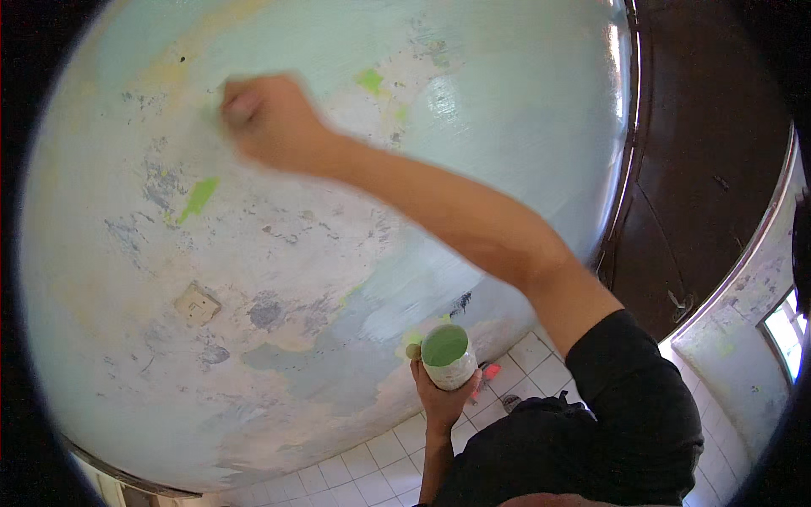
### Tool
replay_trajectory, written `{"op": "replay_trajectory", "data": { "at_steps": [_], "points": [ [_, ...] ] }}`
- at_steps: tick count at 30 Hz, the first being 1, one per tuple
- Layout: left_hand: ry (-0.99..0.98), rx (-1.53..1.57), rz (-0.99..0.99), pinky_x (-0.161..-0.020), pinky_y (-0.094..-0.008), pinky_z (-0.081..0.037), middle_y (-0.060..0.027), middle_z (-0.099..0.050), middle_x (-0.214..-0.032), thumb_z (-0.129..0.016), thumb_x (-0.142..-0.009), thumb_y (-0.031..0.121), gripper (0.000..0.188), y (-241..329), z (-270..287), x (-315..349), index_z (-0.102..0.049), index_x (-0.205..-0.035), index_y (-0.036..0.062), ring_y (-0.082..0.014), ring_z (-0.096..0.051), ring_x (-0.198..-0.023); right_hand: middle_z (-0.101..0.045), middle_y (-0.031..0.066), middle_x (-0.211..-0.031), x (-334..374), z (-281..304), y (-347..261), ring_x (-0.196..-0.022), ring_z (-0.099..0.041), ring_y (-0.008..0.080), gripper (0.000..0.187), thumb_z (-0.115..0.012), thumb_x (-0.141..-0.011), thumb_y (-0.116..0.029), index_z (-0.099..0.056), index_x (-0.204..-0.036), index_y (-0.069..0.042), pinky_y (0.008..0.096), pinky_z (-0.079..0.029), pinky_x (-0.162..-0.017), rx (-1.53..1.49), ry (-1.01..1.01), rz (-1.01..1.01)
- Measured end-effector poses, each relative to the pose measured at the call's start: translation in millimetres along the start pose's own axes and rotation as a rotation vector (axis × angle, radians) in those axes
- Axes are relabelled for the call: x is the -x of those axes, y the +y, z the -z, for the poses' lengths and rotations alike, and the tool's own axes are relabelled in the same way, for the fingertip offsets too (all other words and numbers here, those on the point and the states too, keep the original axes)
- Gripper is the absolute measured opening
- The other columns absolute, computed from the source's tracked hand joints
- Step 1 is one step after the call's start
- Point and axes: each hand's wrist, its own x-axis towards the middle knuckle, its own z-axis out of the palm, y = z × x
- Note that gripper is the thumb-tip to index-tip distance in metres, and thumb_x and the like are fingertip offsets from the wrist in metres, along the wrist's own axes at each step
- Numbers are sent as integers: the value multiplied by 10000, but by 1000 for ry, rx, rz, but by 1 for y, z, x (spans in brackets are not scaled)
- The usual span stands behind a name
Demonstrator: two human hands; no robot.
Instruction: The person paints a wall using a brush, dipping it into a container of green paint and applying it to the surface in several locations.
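My left hand (441, 404) is wrapped round the base of a whitish, paint-smeared pot (454, 374). Light green paint (446, 345) shows inside it, below the rim. A small round tan knob beside the rim is too small to make out. My right arm reaches up and across to the left, its hand (269, 118) closed in a fist against or just before the wall (279, 211). That hand is smeared by motion, and whatever it grips is hidden. Around it the wall is pale green and white, with grey scuffs and bright green patches (199, 199).
A beige switch plate (198, 303) sits low on the wall. To the right is a dark brown door or panel (693, 160). White floor tiles (372, 460) run along the wall's foot, with a reddish-pink item (491, 372) beyond the pot. A bright window (786, 335) is at far right.
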Motion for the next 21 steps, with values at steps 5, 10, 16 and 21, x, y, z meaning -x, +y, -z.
{"op": "replay_trajectory", "data": {
  "at_steps": [5,10,16,21],
  "points": [
    [20,95,51,-1046,-441,-489,-149,-533,-1340,-985,-655,200,924,4,4,-2,-475,-1401,6,-291,-581,-1245,-745,37,-798,-12,148,78,-768,-667,118,115,-768,-812,-120,-777,-892,-38,314,-557,-728,94,246,-150],
    [1,-53,-11,-1064,-456,-486,-159,-526,-1354,-990,-650,208,930,2,10,2,-482,-1399,-2,-299,-567,-1273,-698,31,-720,-15,272,107,-697,-654,113,71,-681,-826,-9,-706,-764,-34,288,-542,-640,340,441,-108],
    [41,-55,-4,-1039,-453,-512,-142,-535,-1345,-992,-648,201,948,3,18,10,-471,-1415,4,-294,-592,-1239,-716,191,-823,13,191,75,-788,-689,427,128,-602,-900,-165,-719,-877,-115,517,-543,-686,855,190,-60],
    [34,-15,21,-1025,-441,-522,-136,-544,-1339,-993,-656,200,957,-7,18,14,-455,-1426,13,-285,-603,-1226,-648,161,-911,79,42,14,-898,-654,357,279,-736,-800,-75,-727,-1073,-128,483,-548,-739,643,-51,53]
  ]
}}
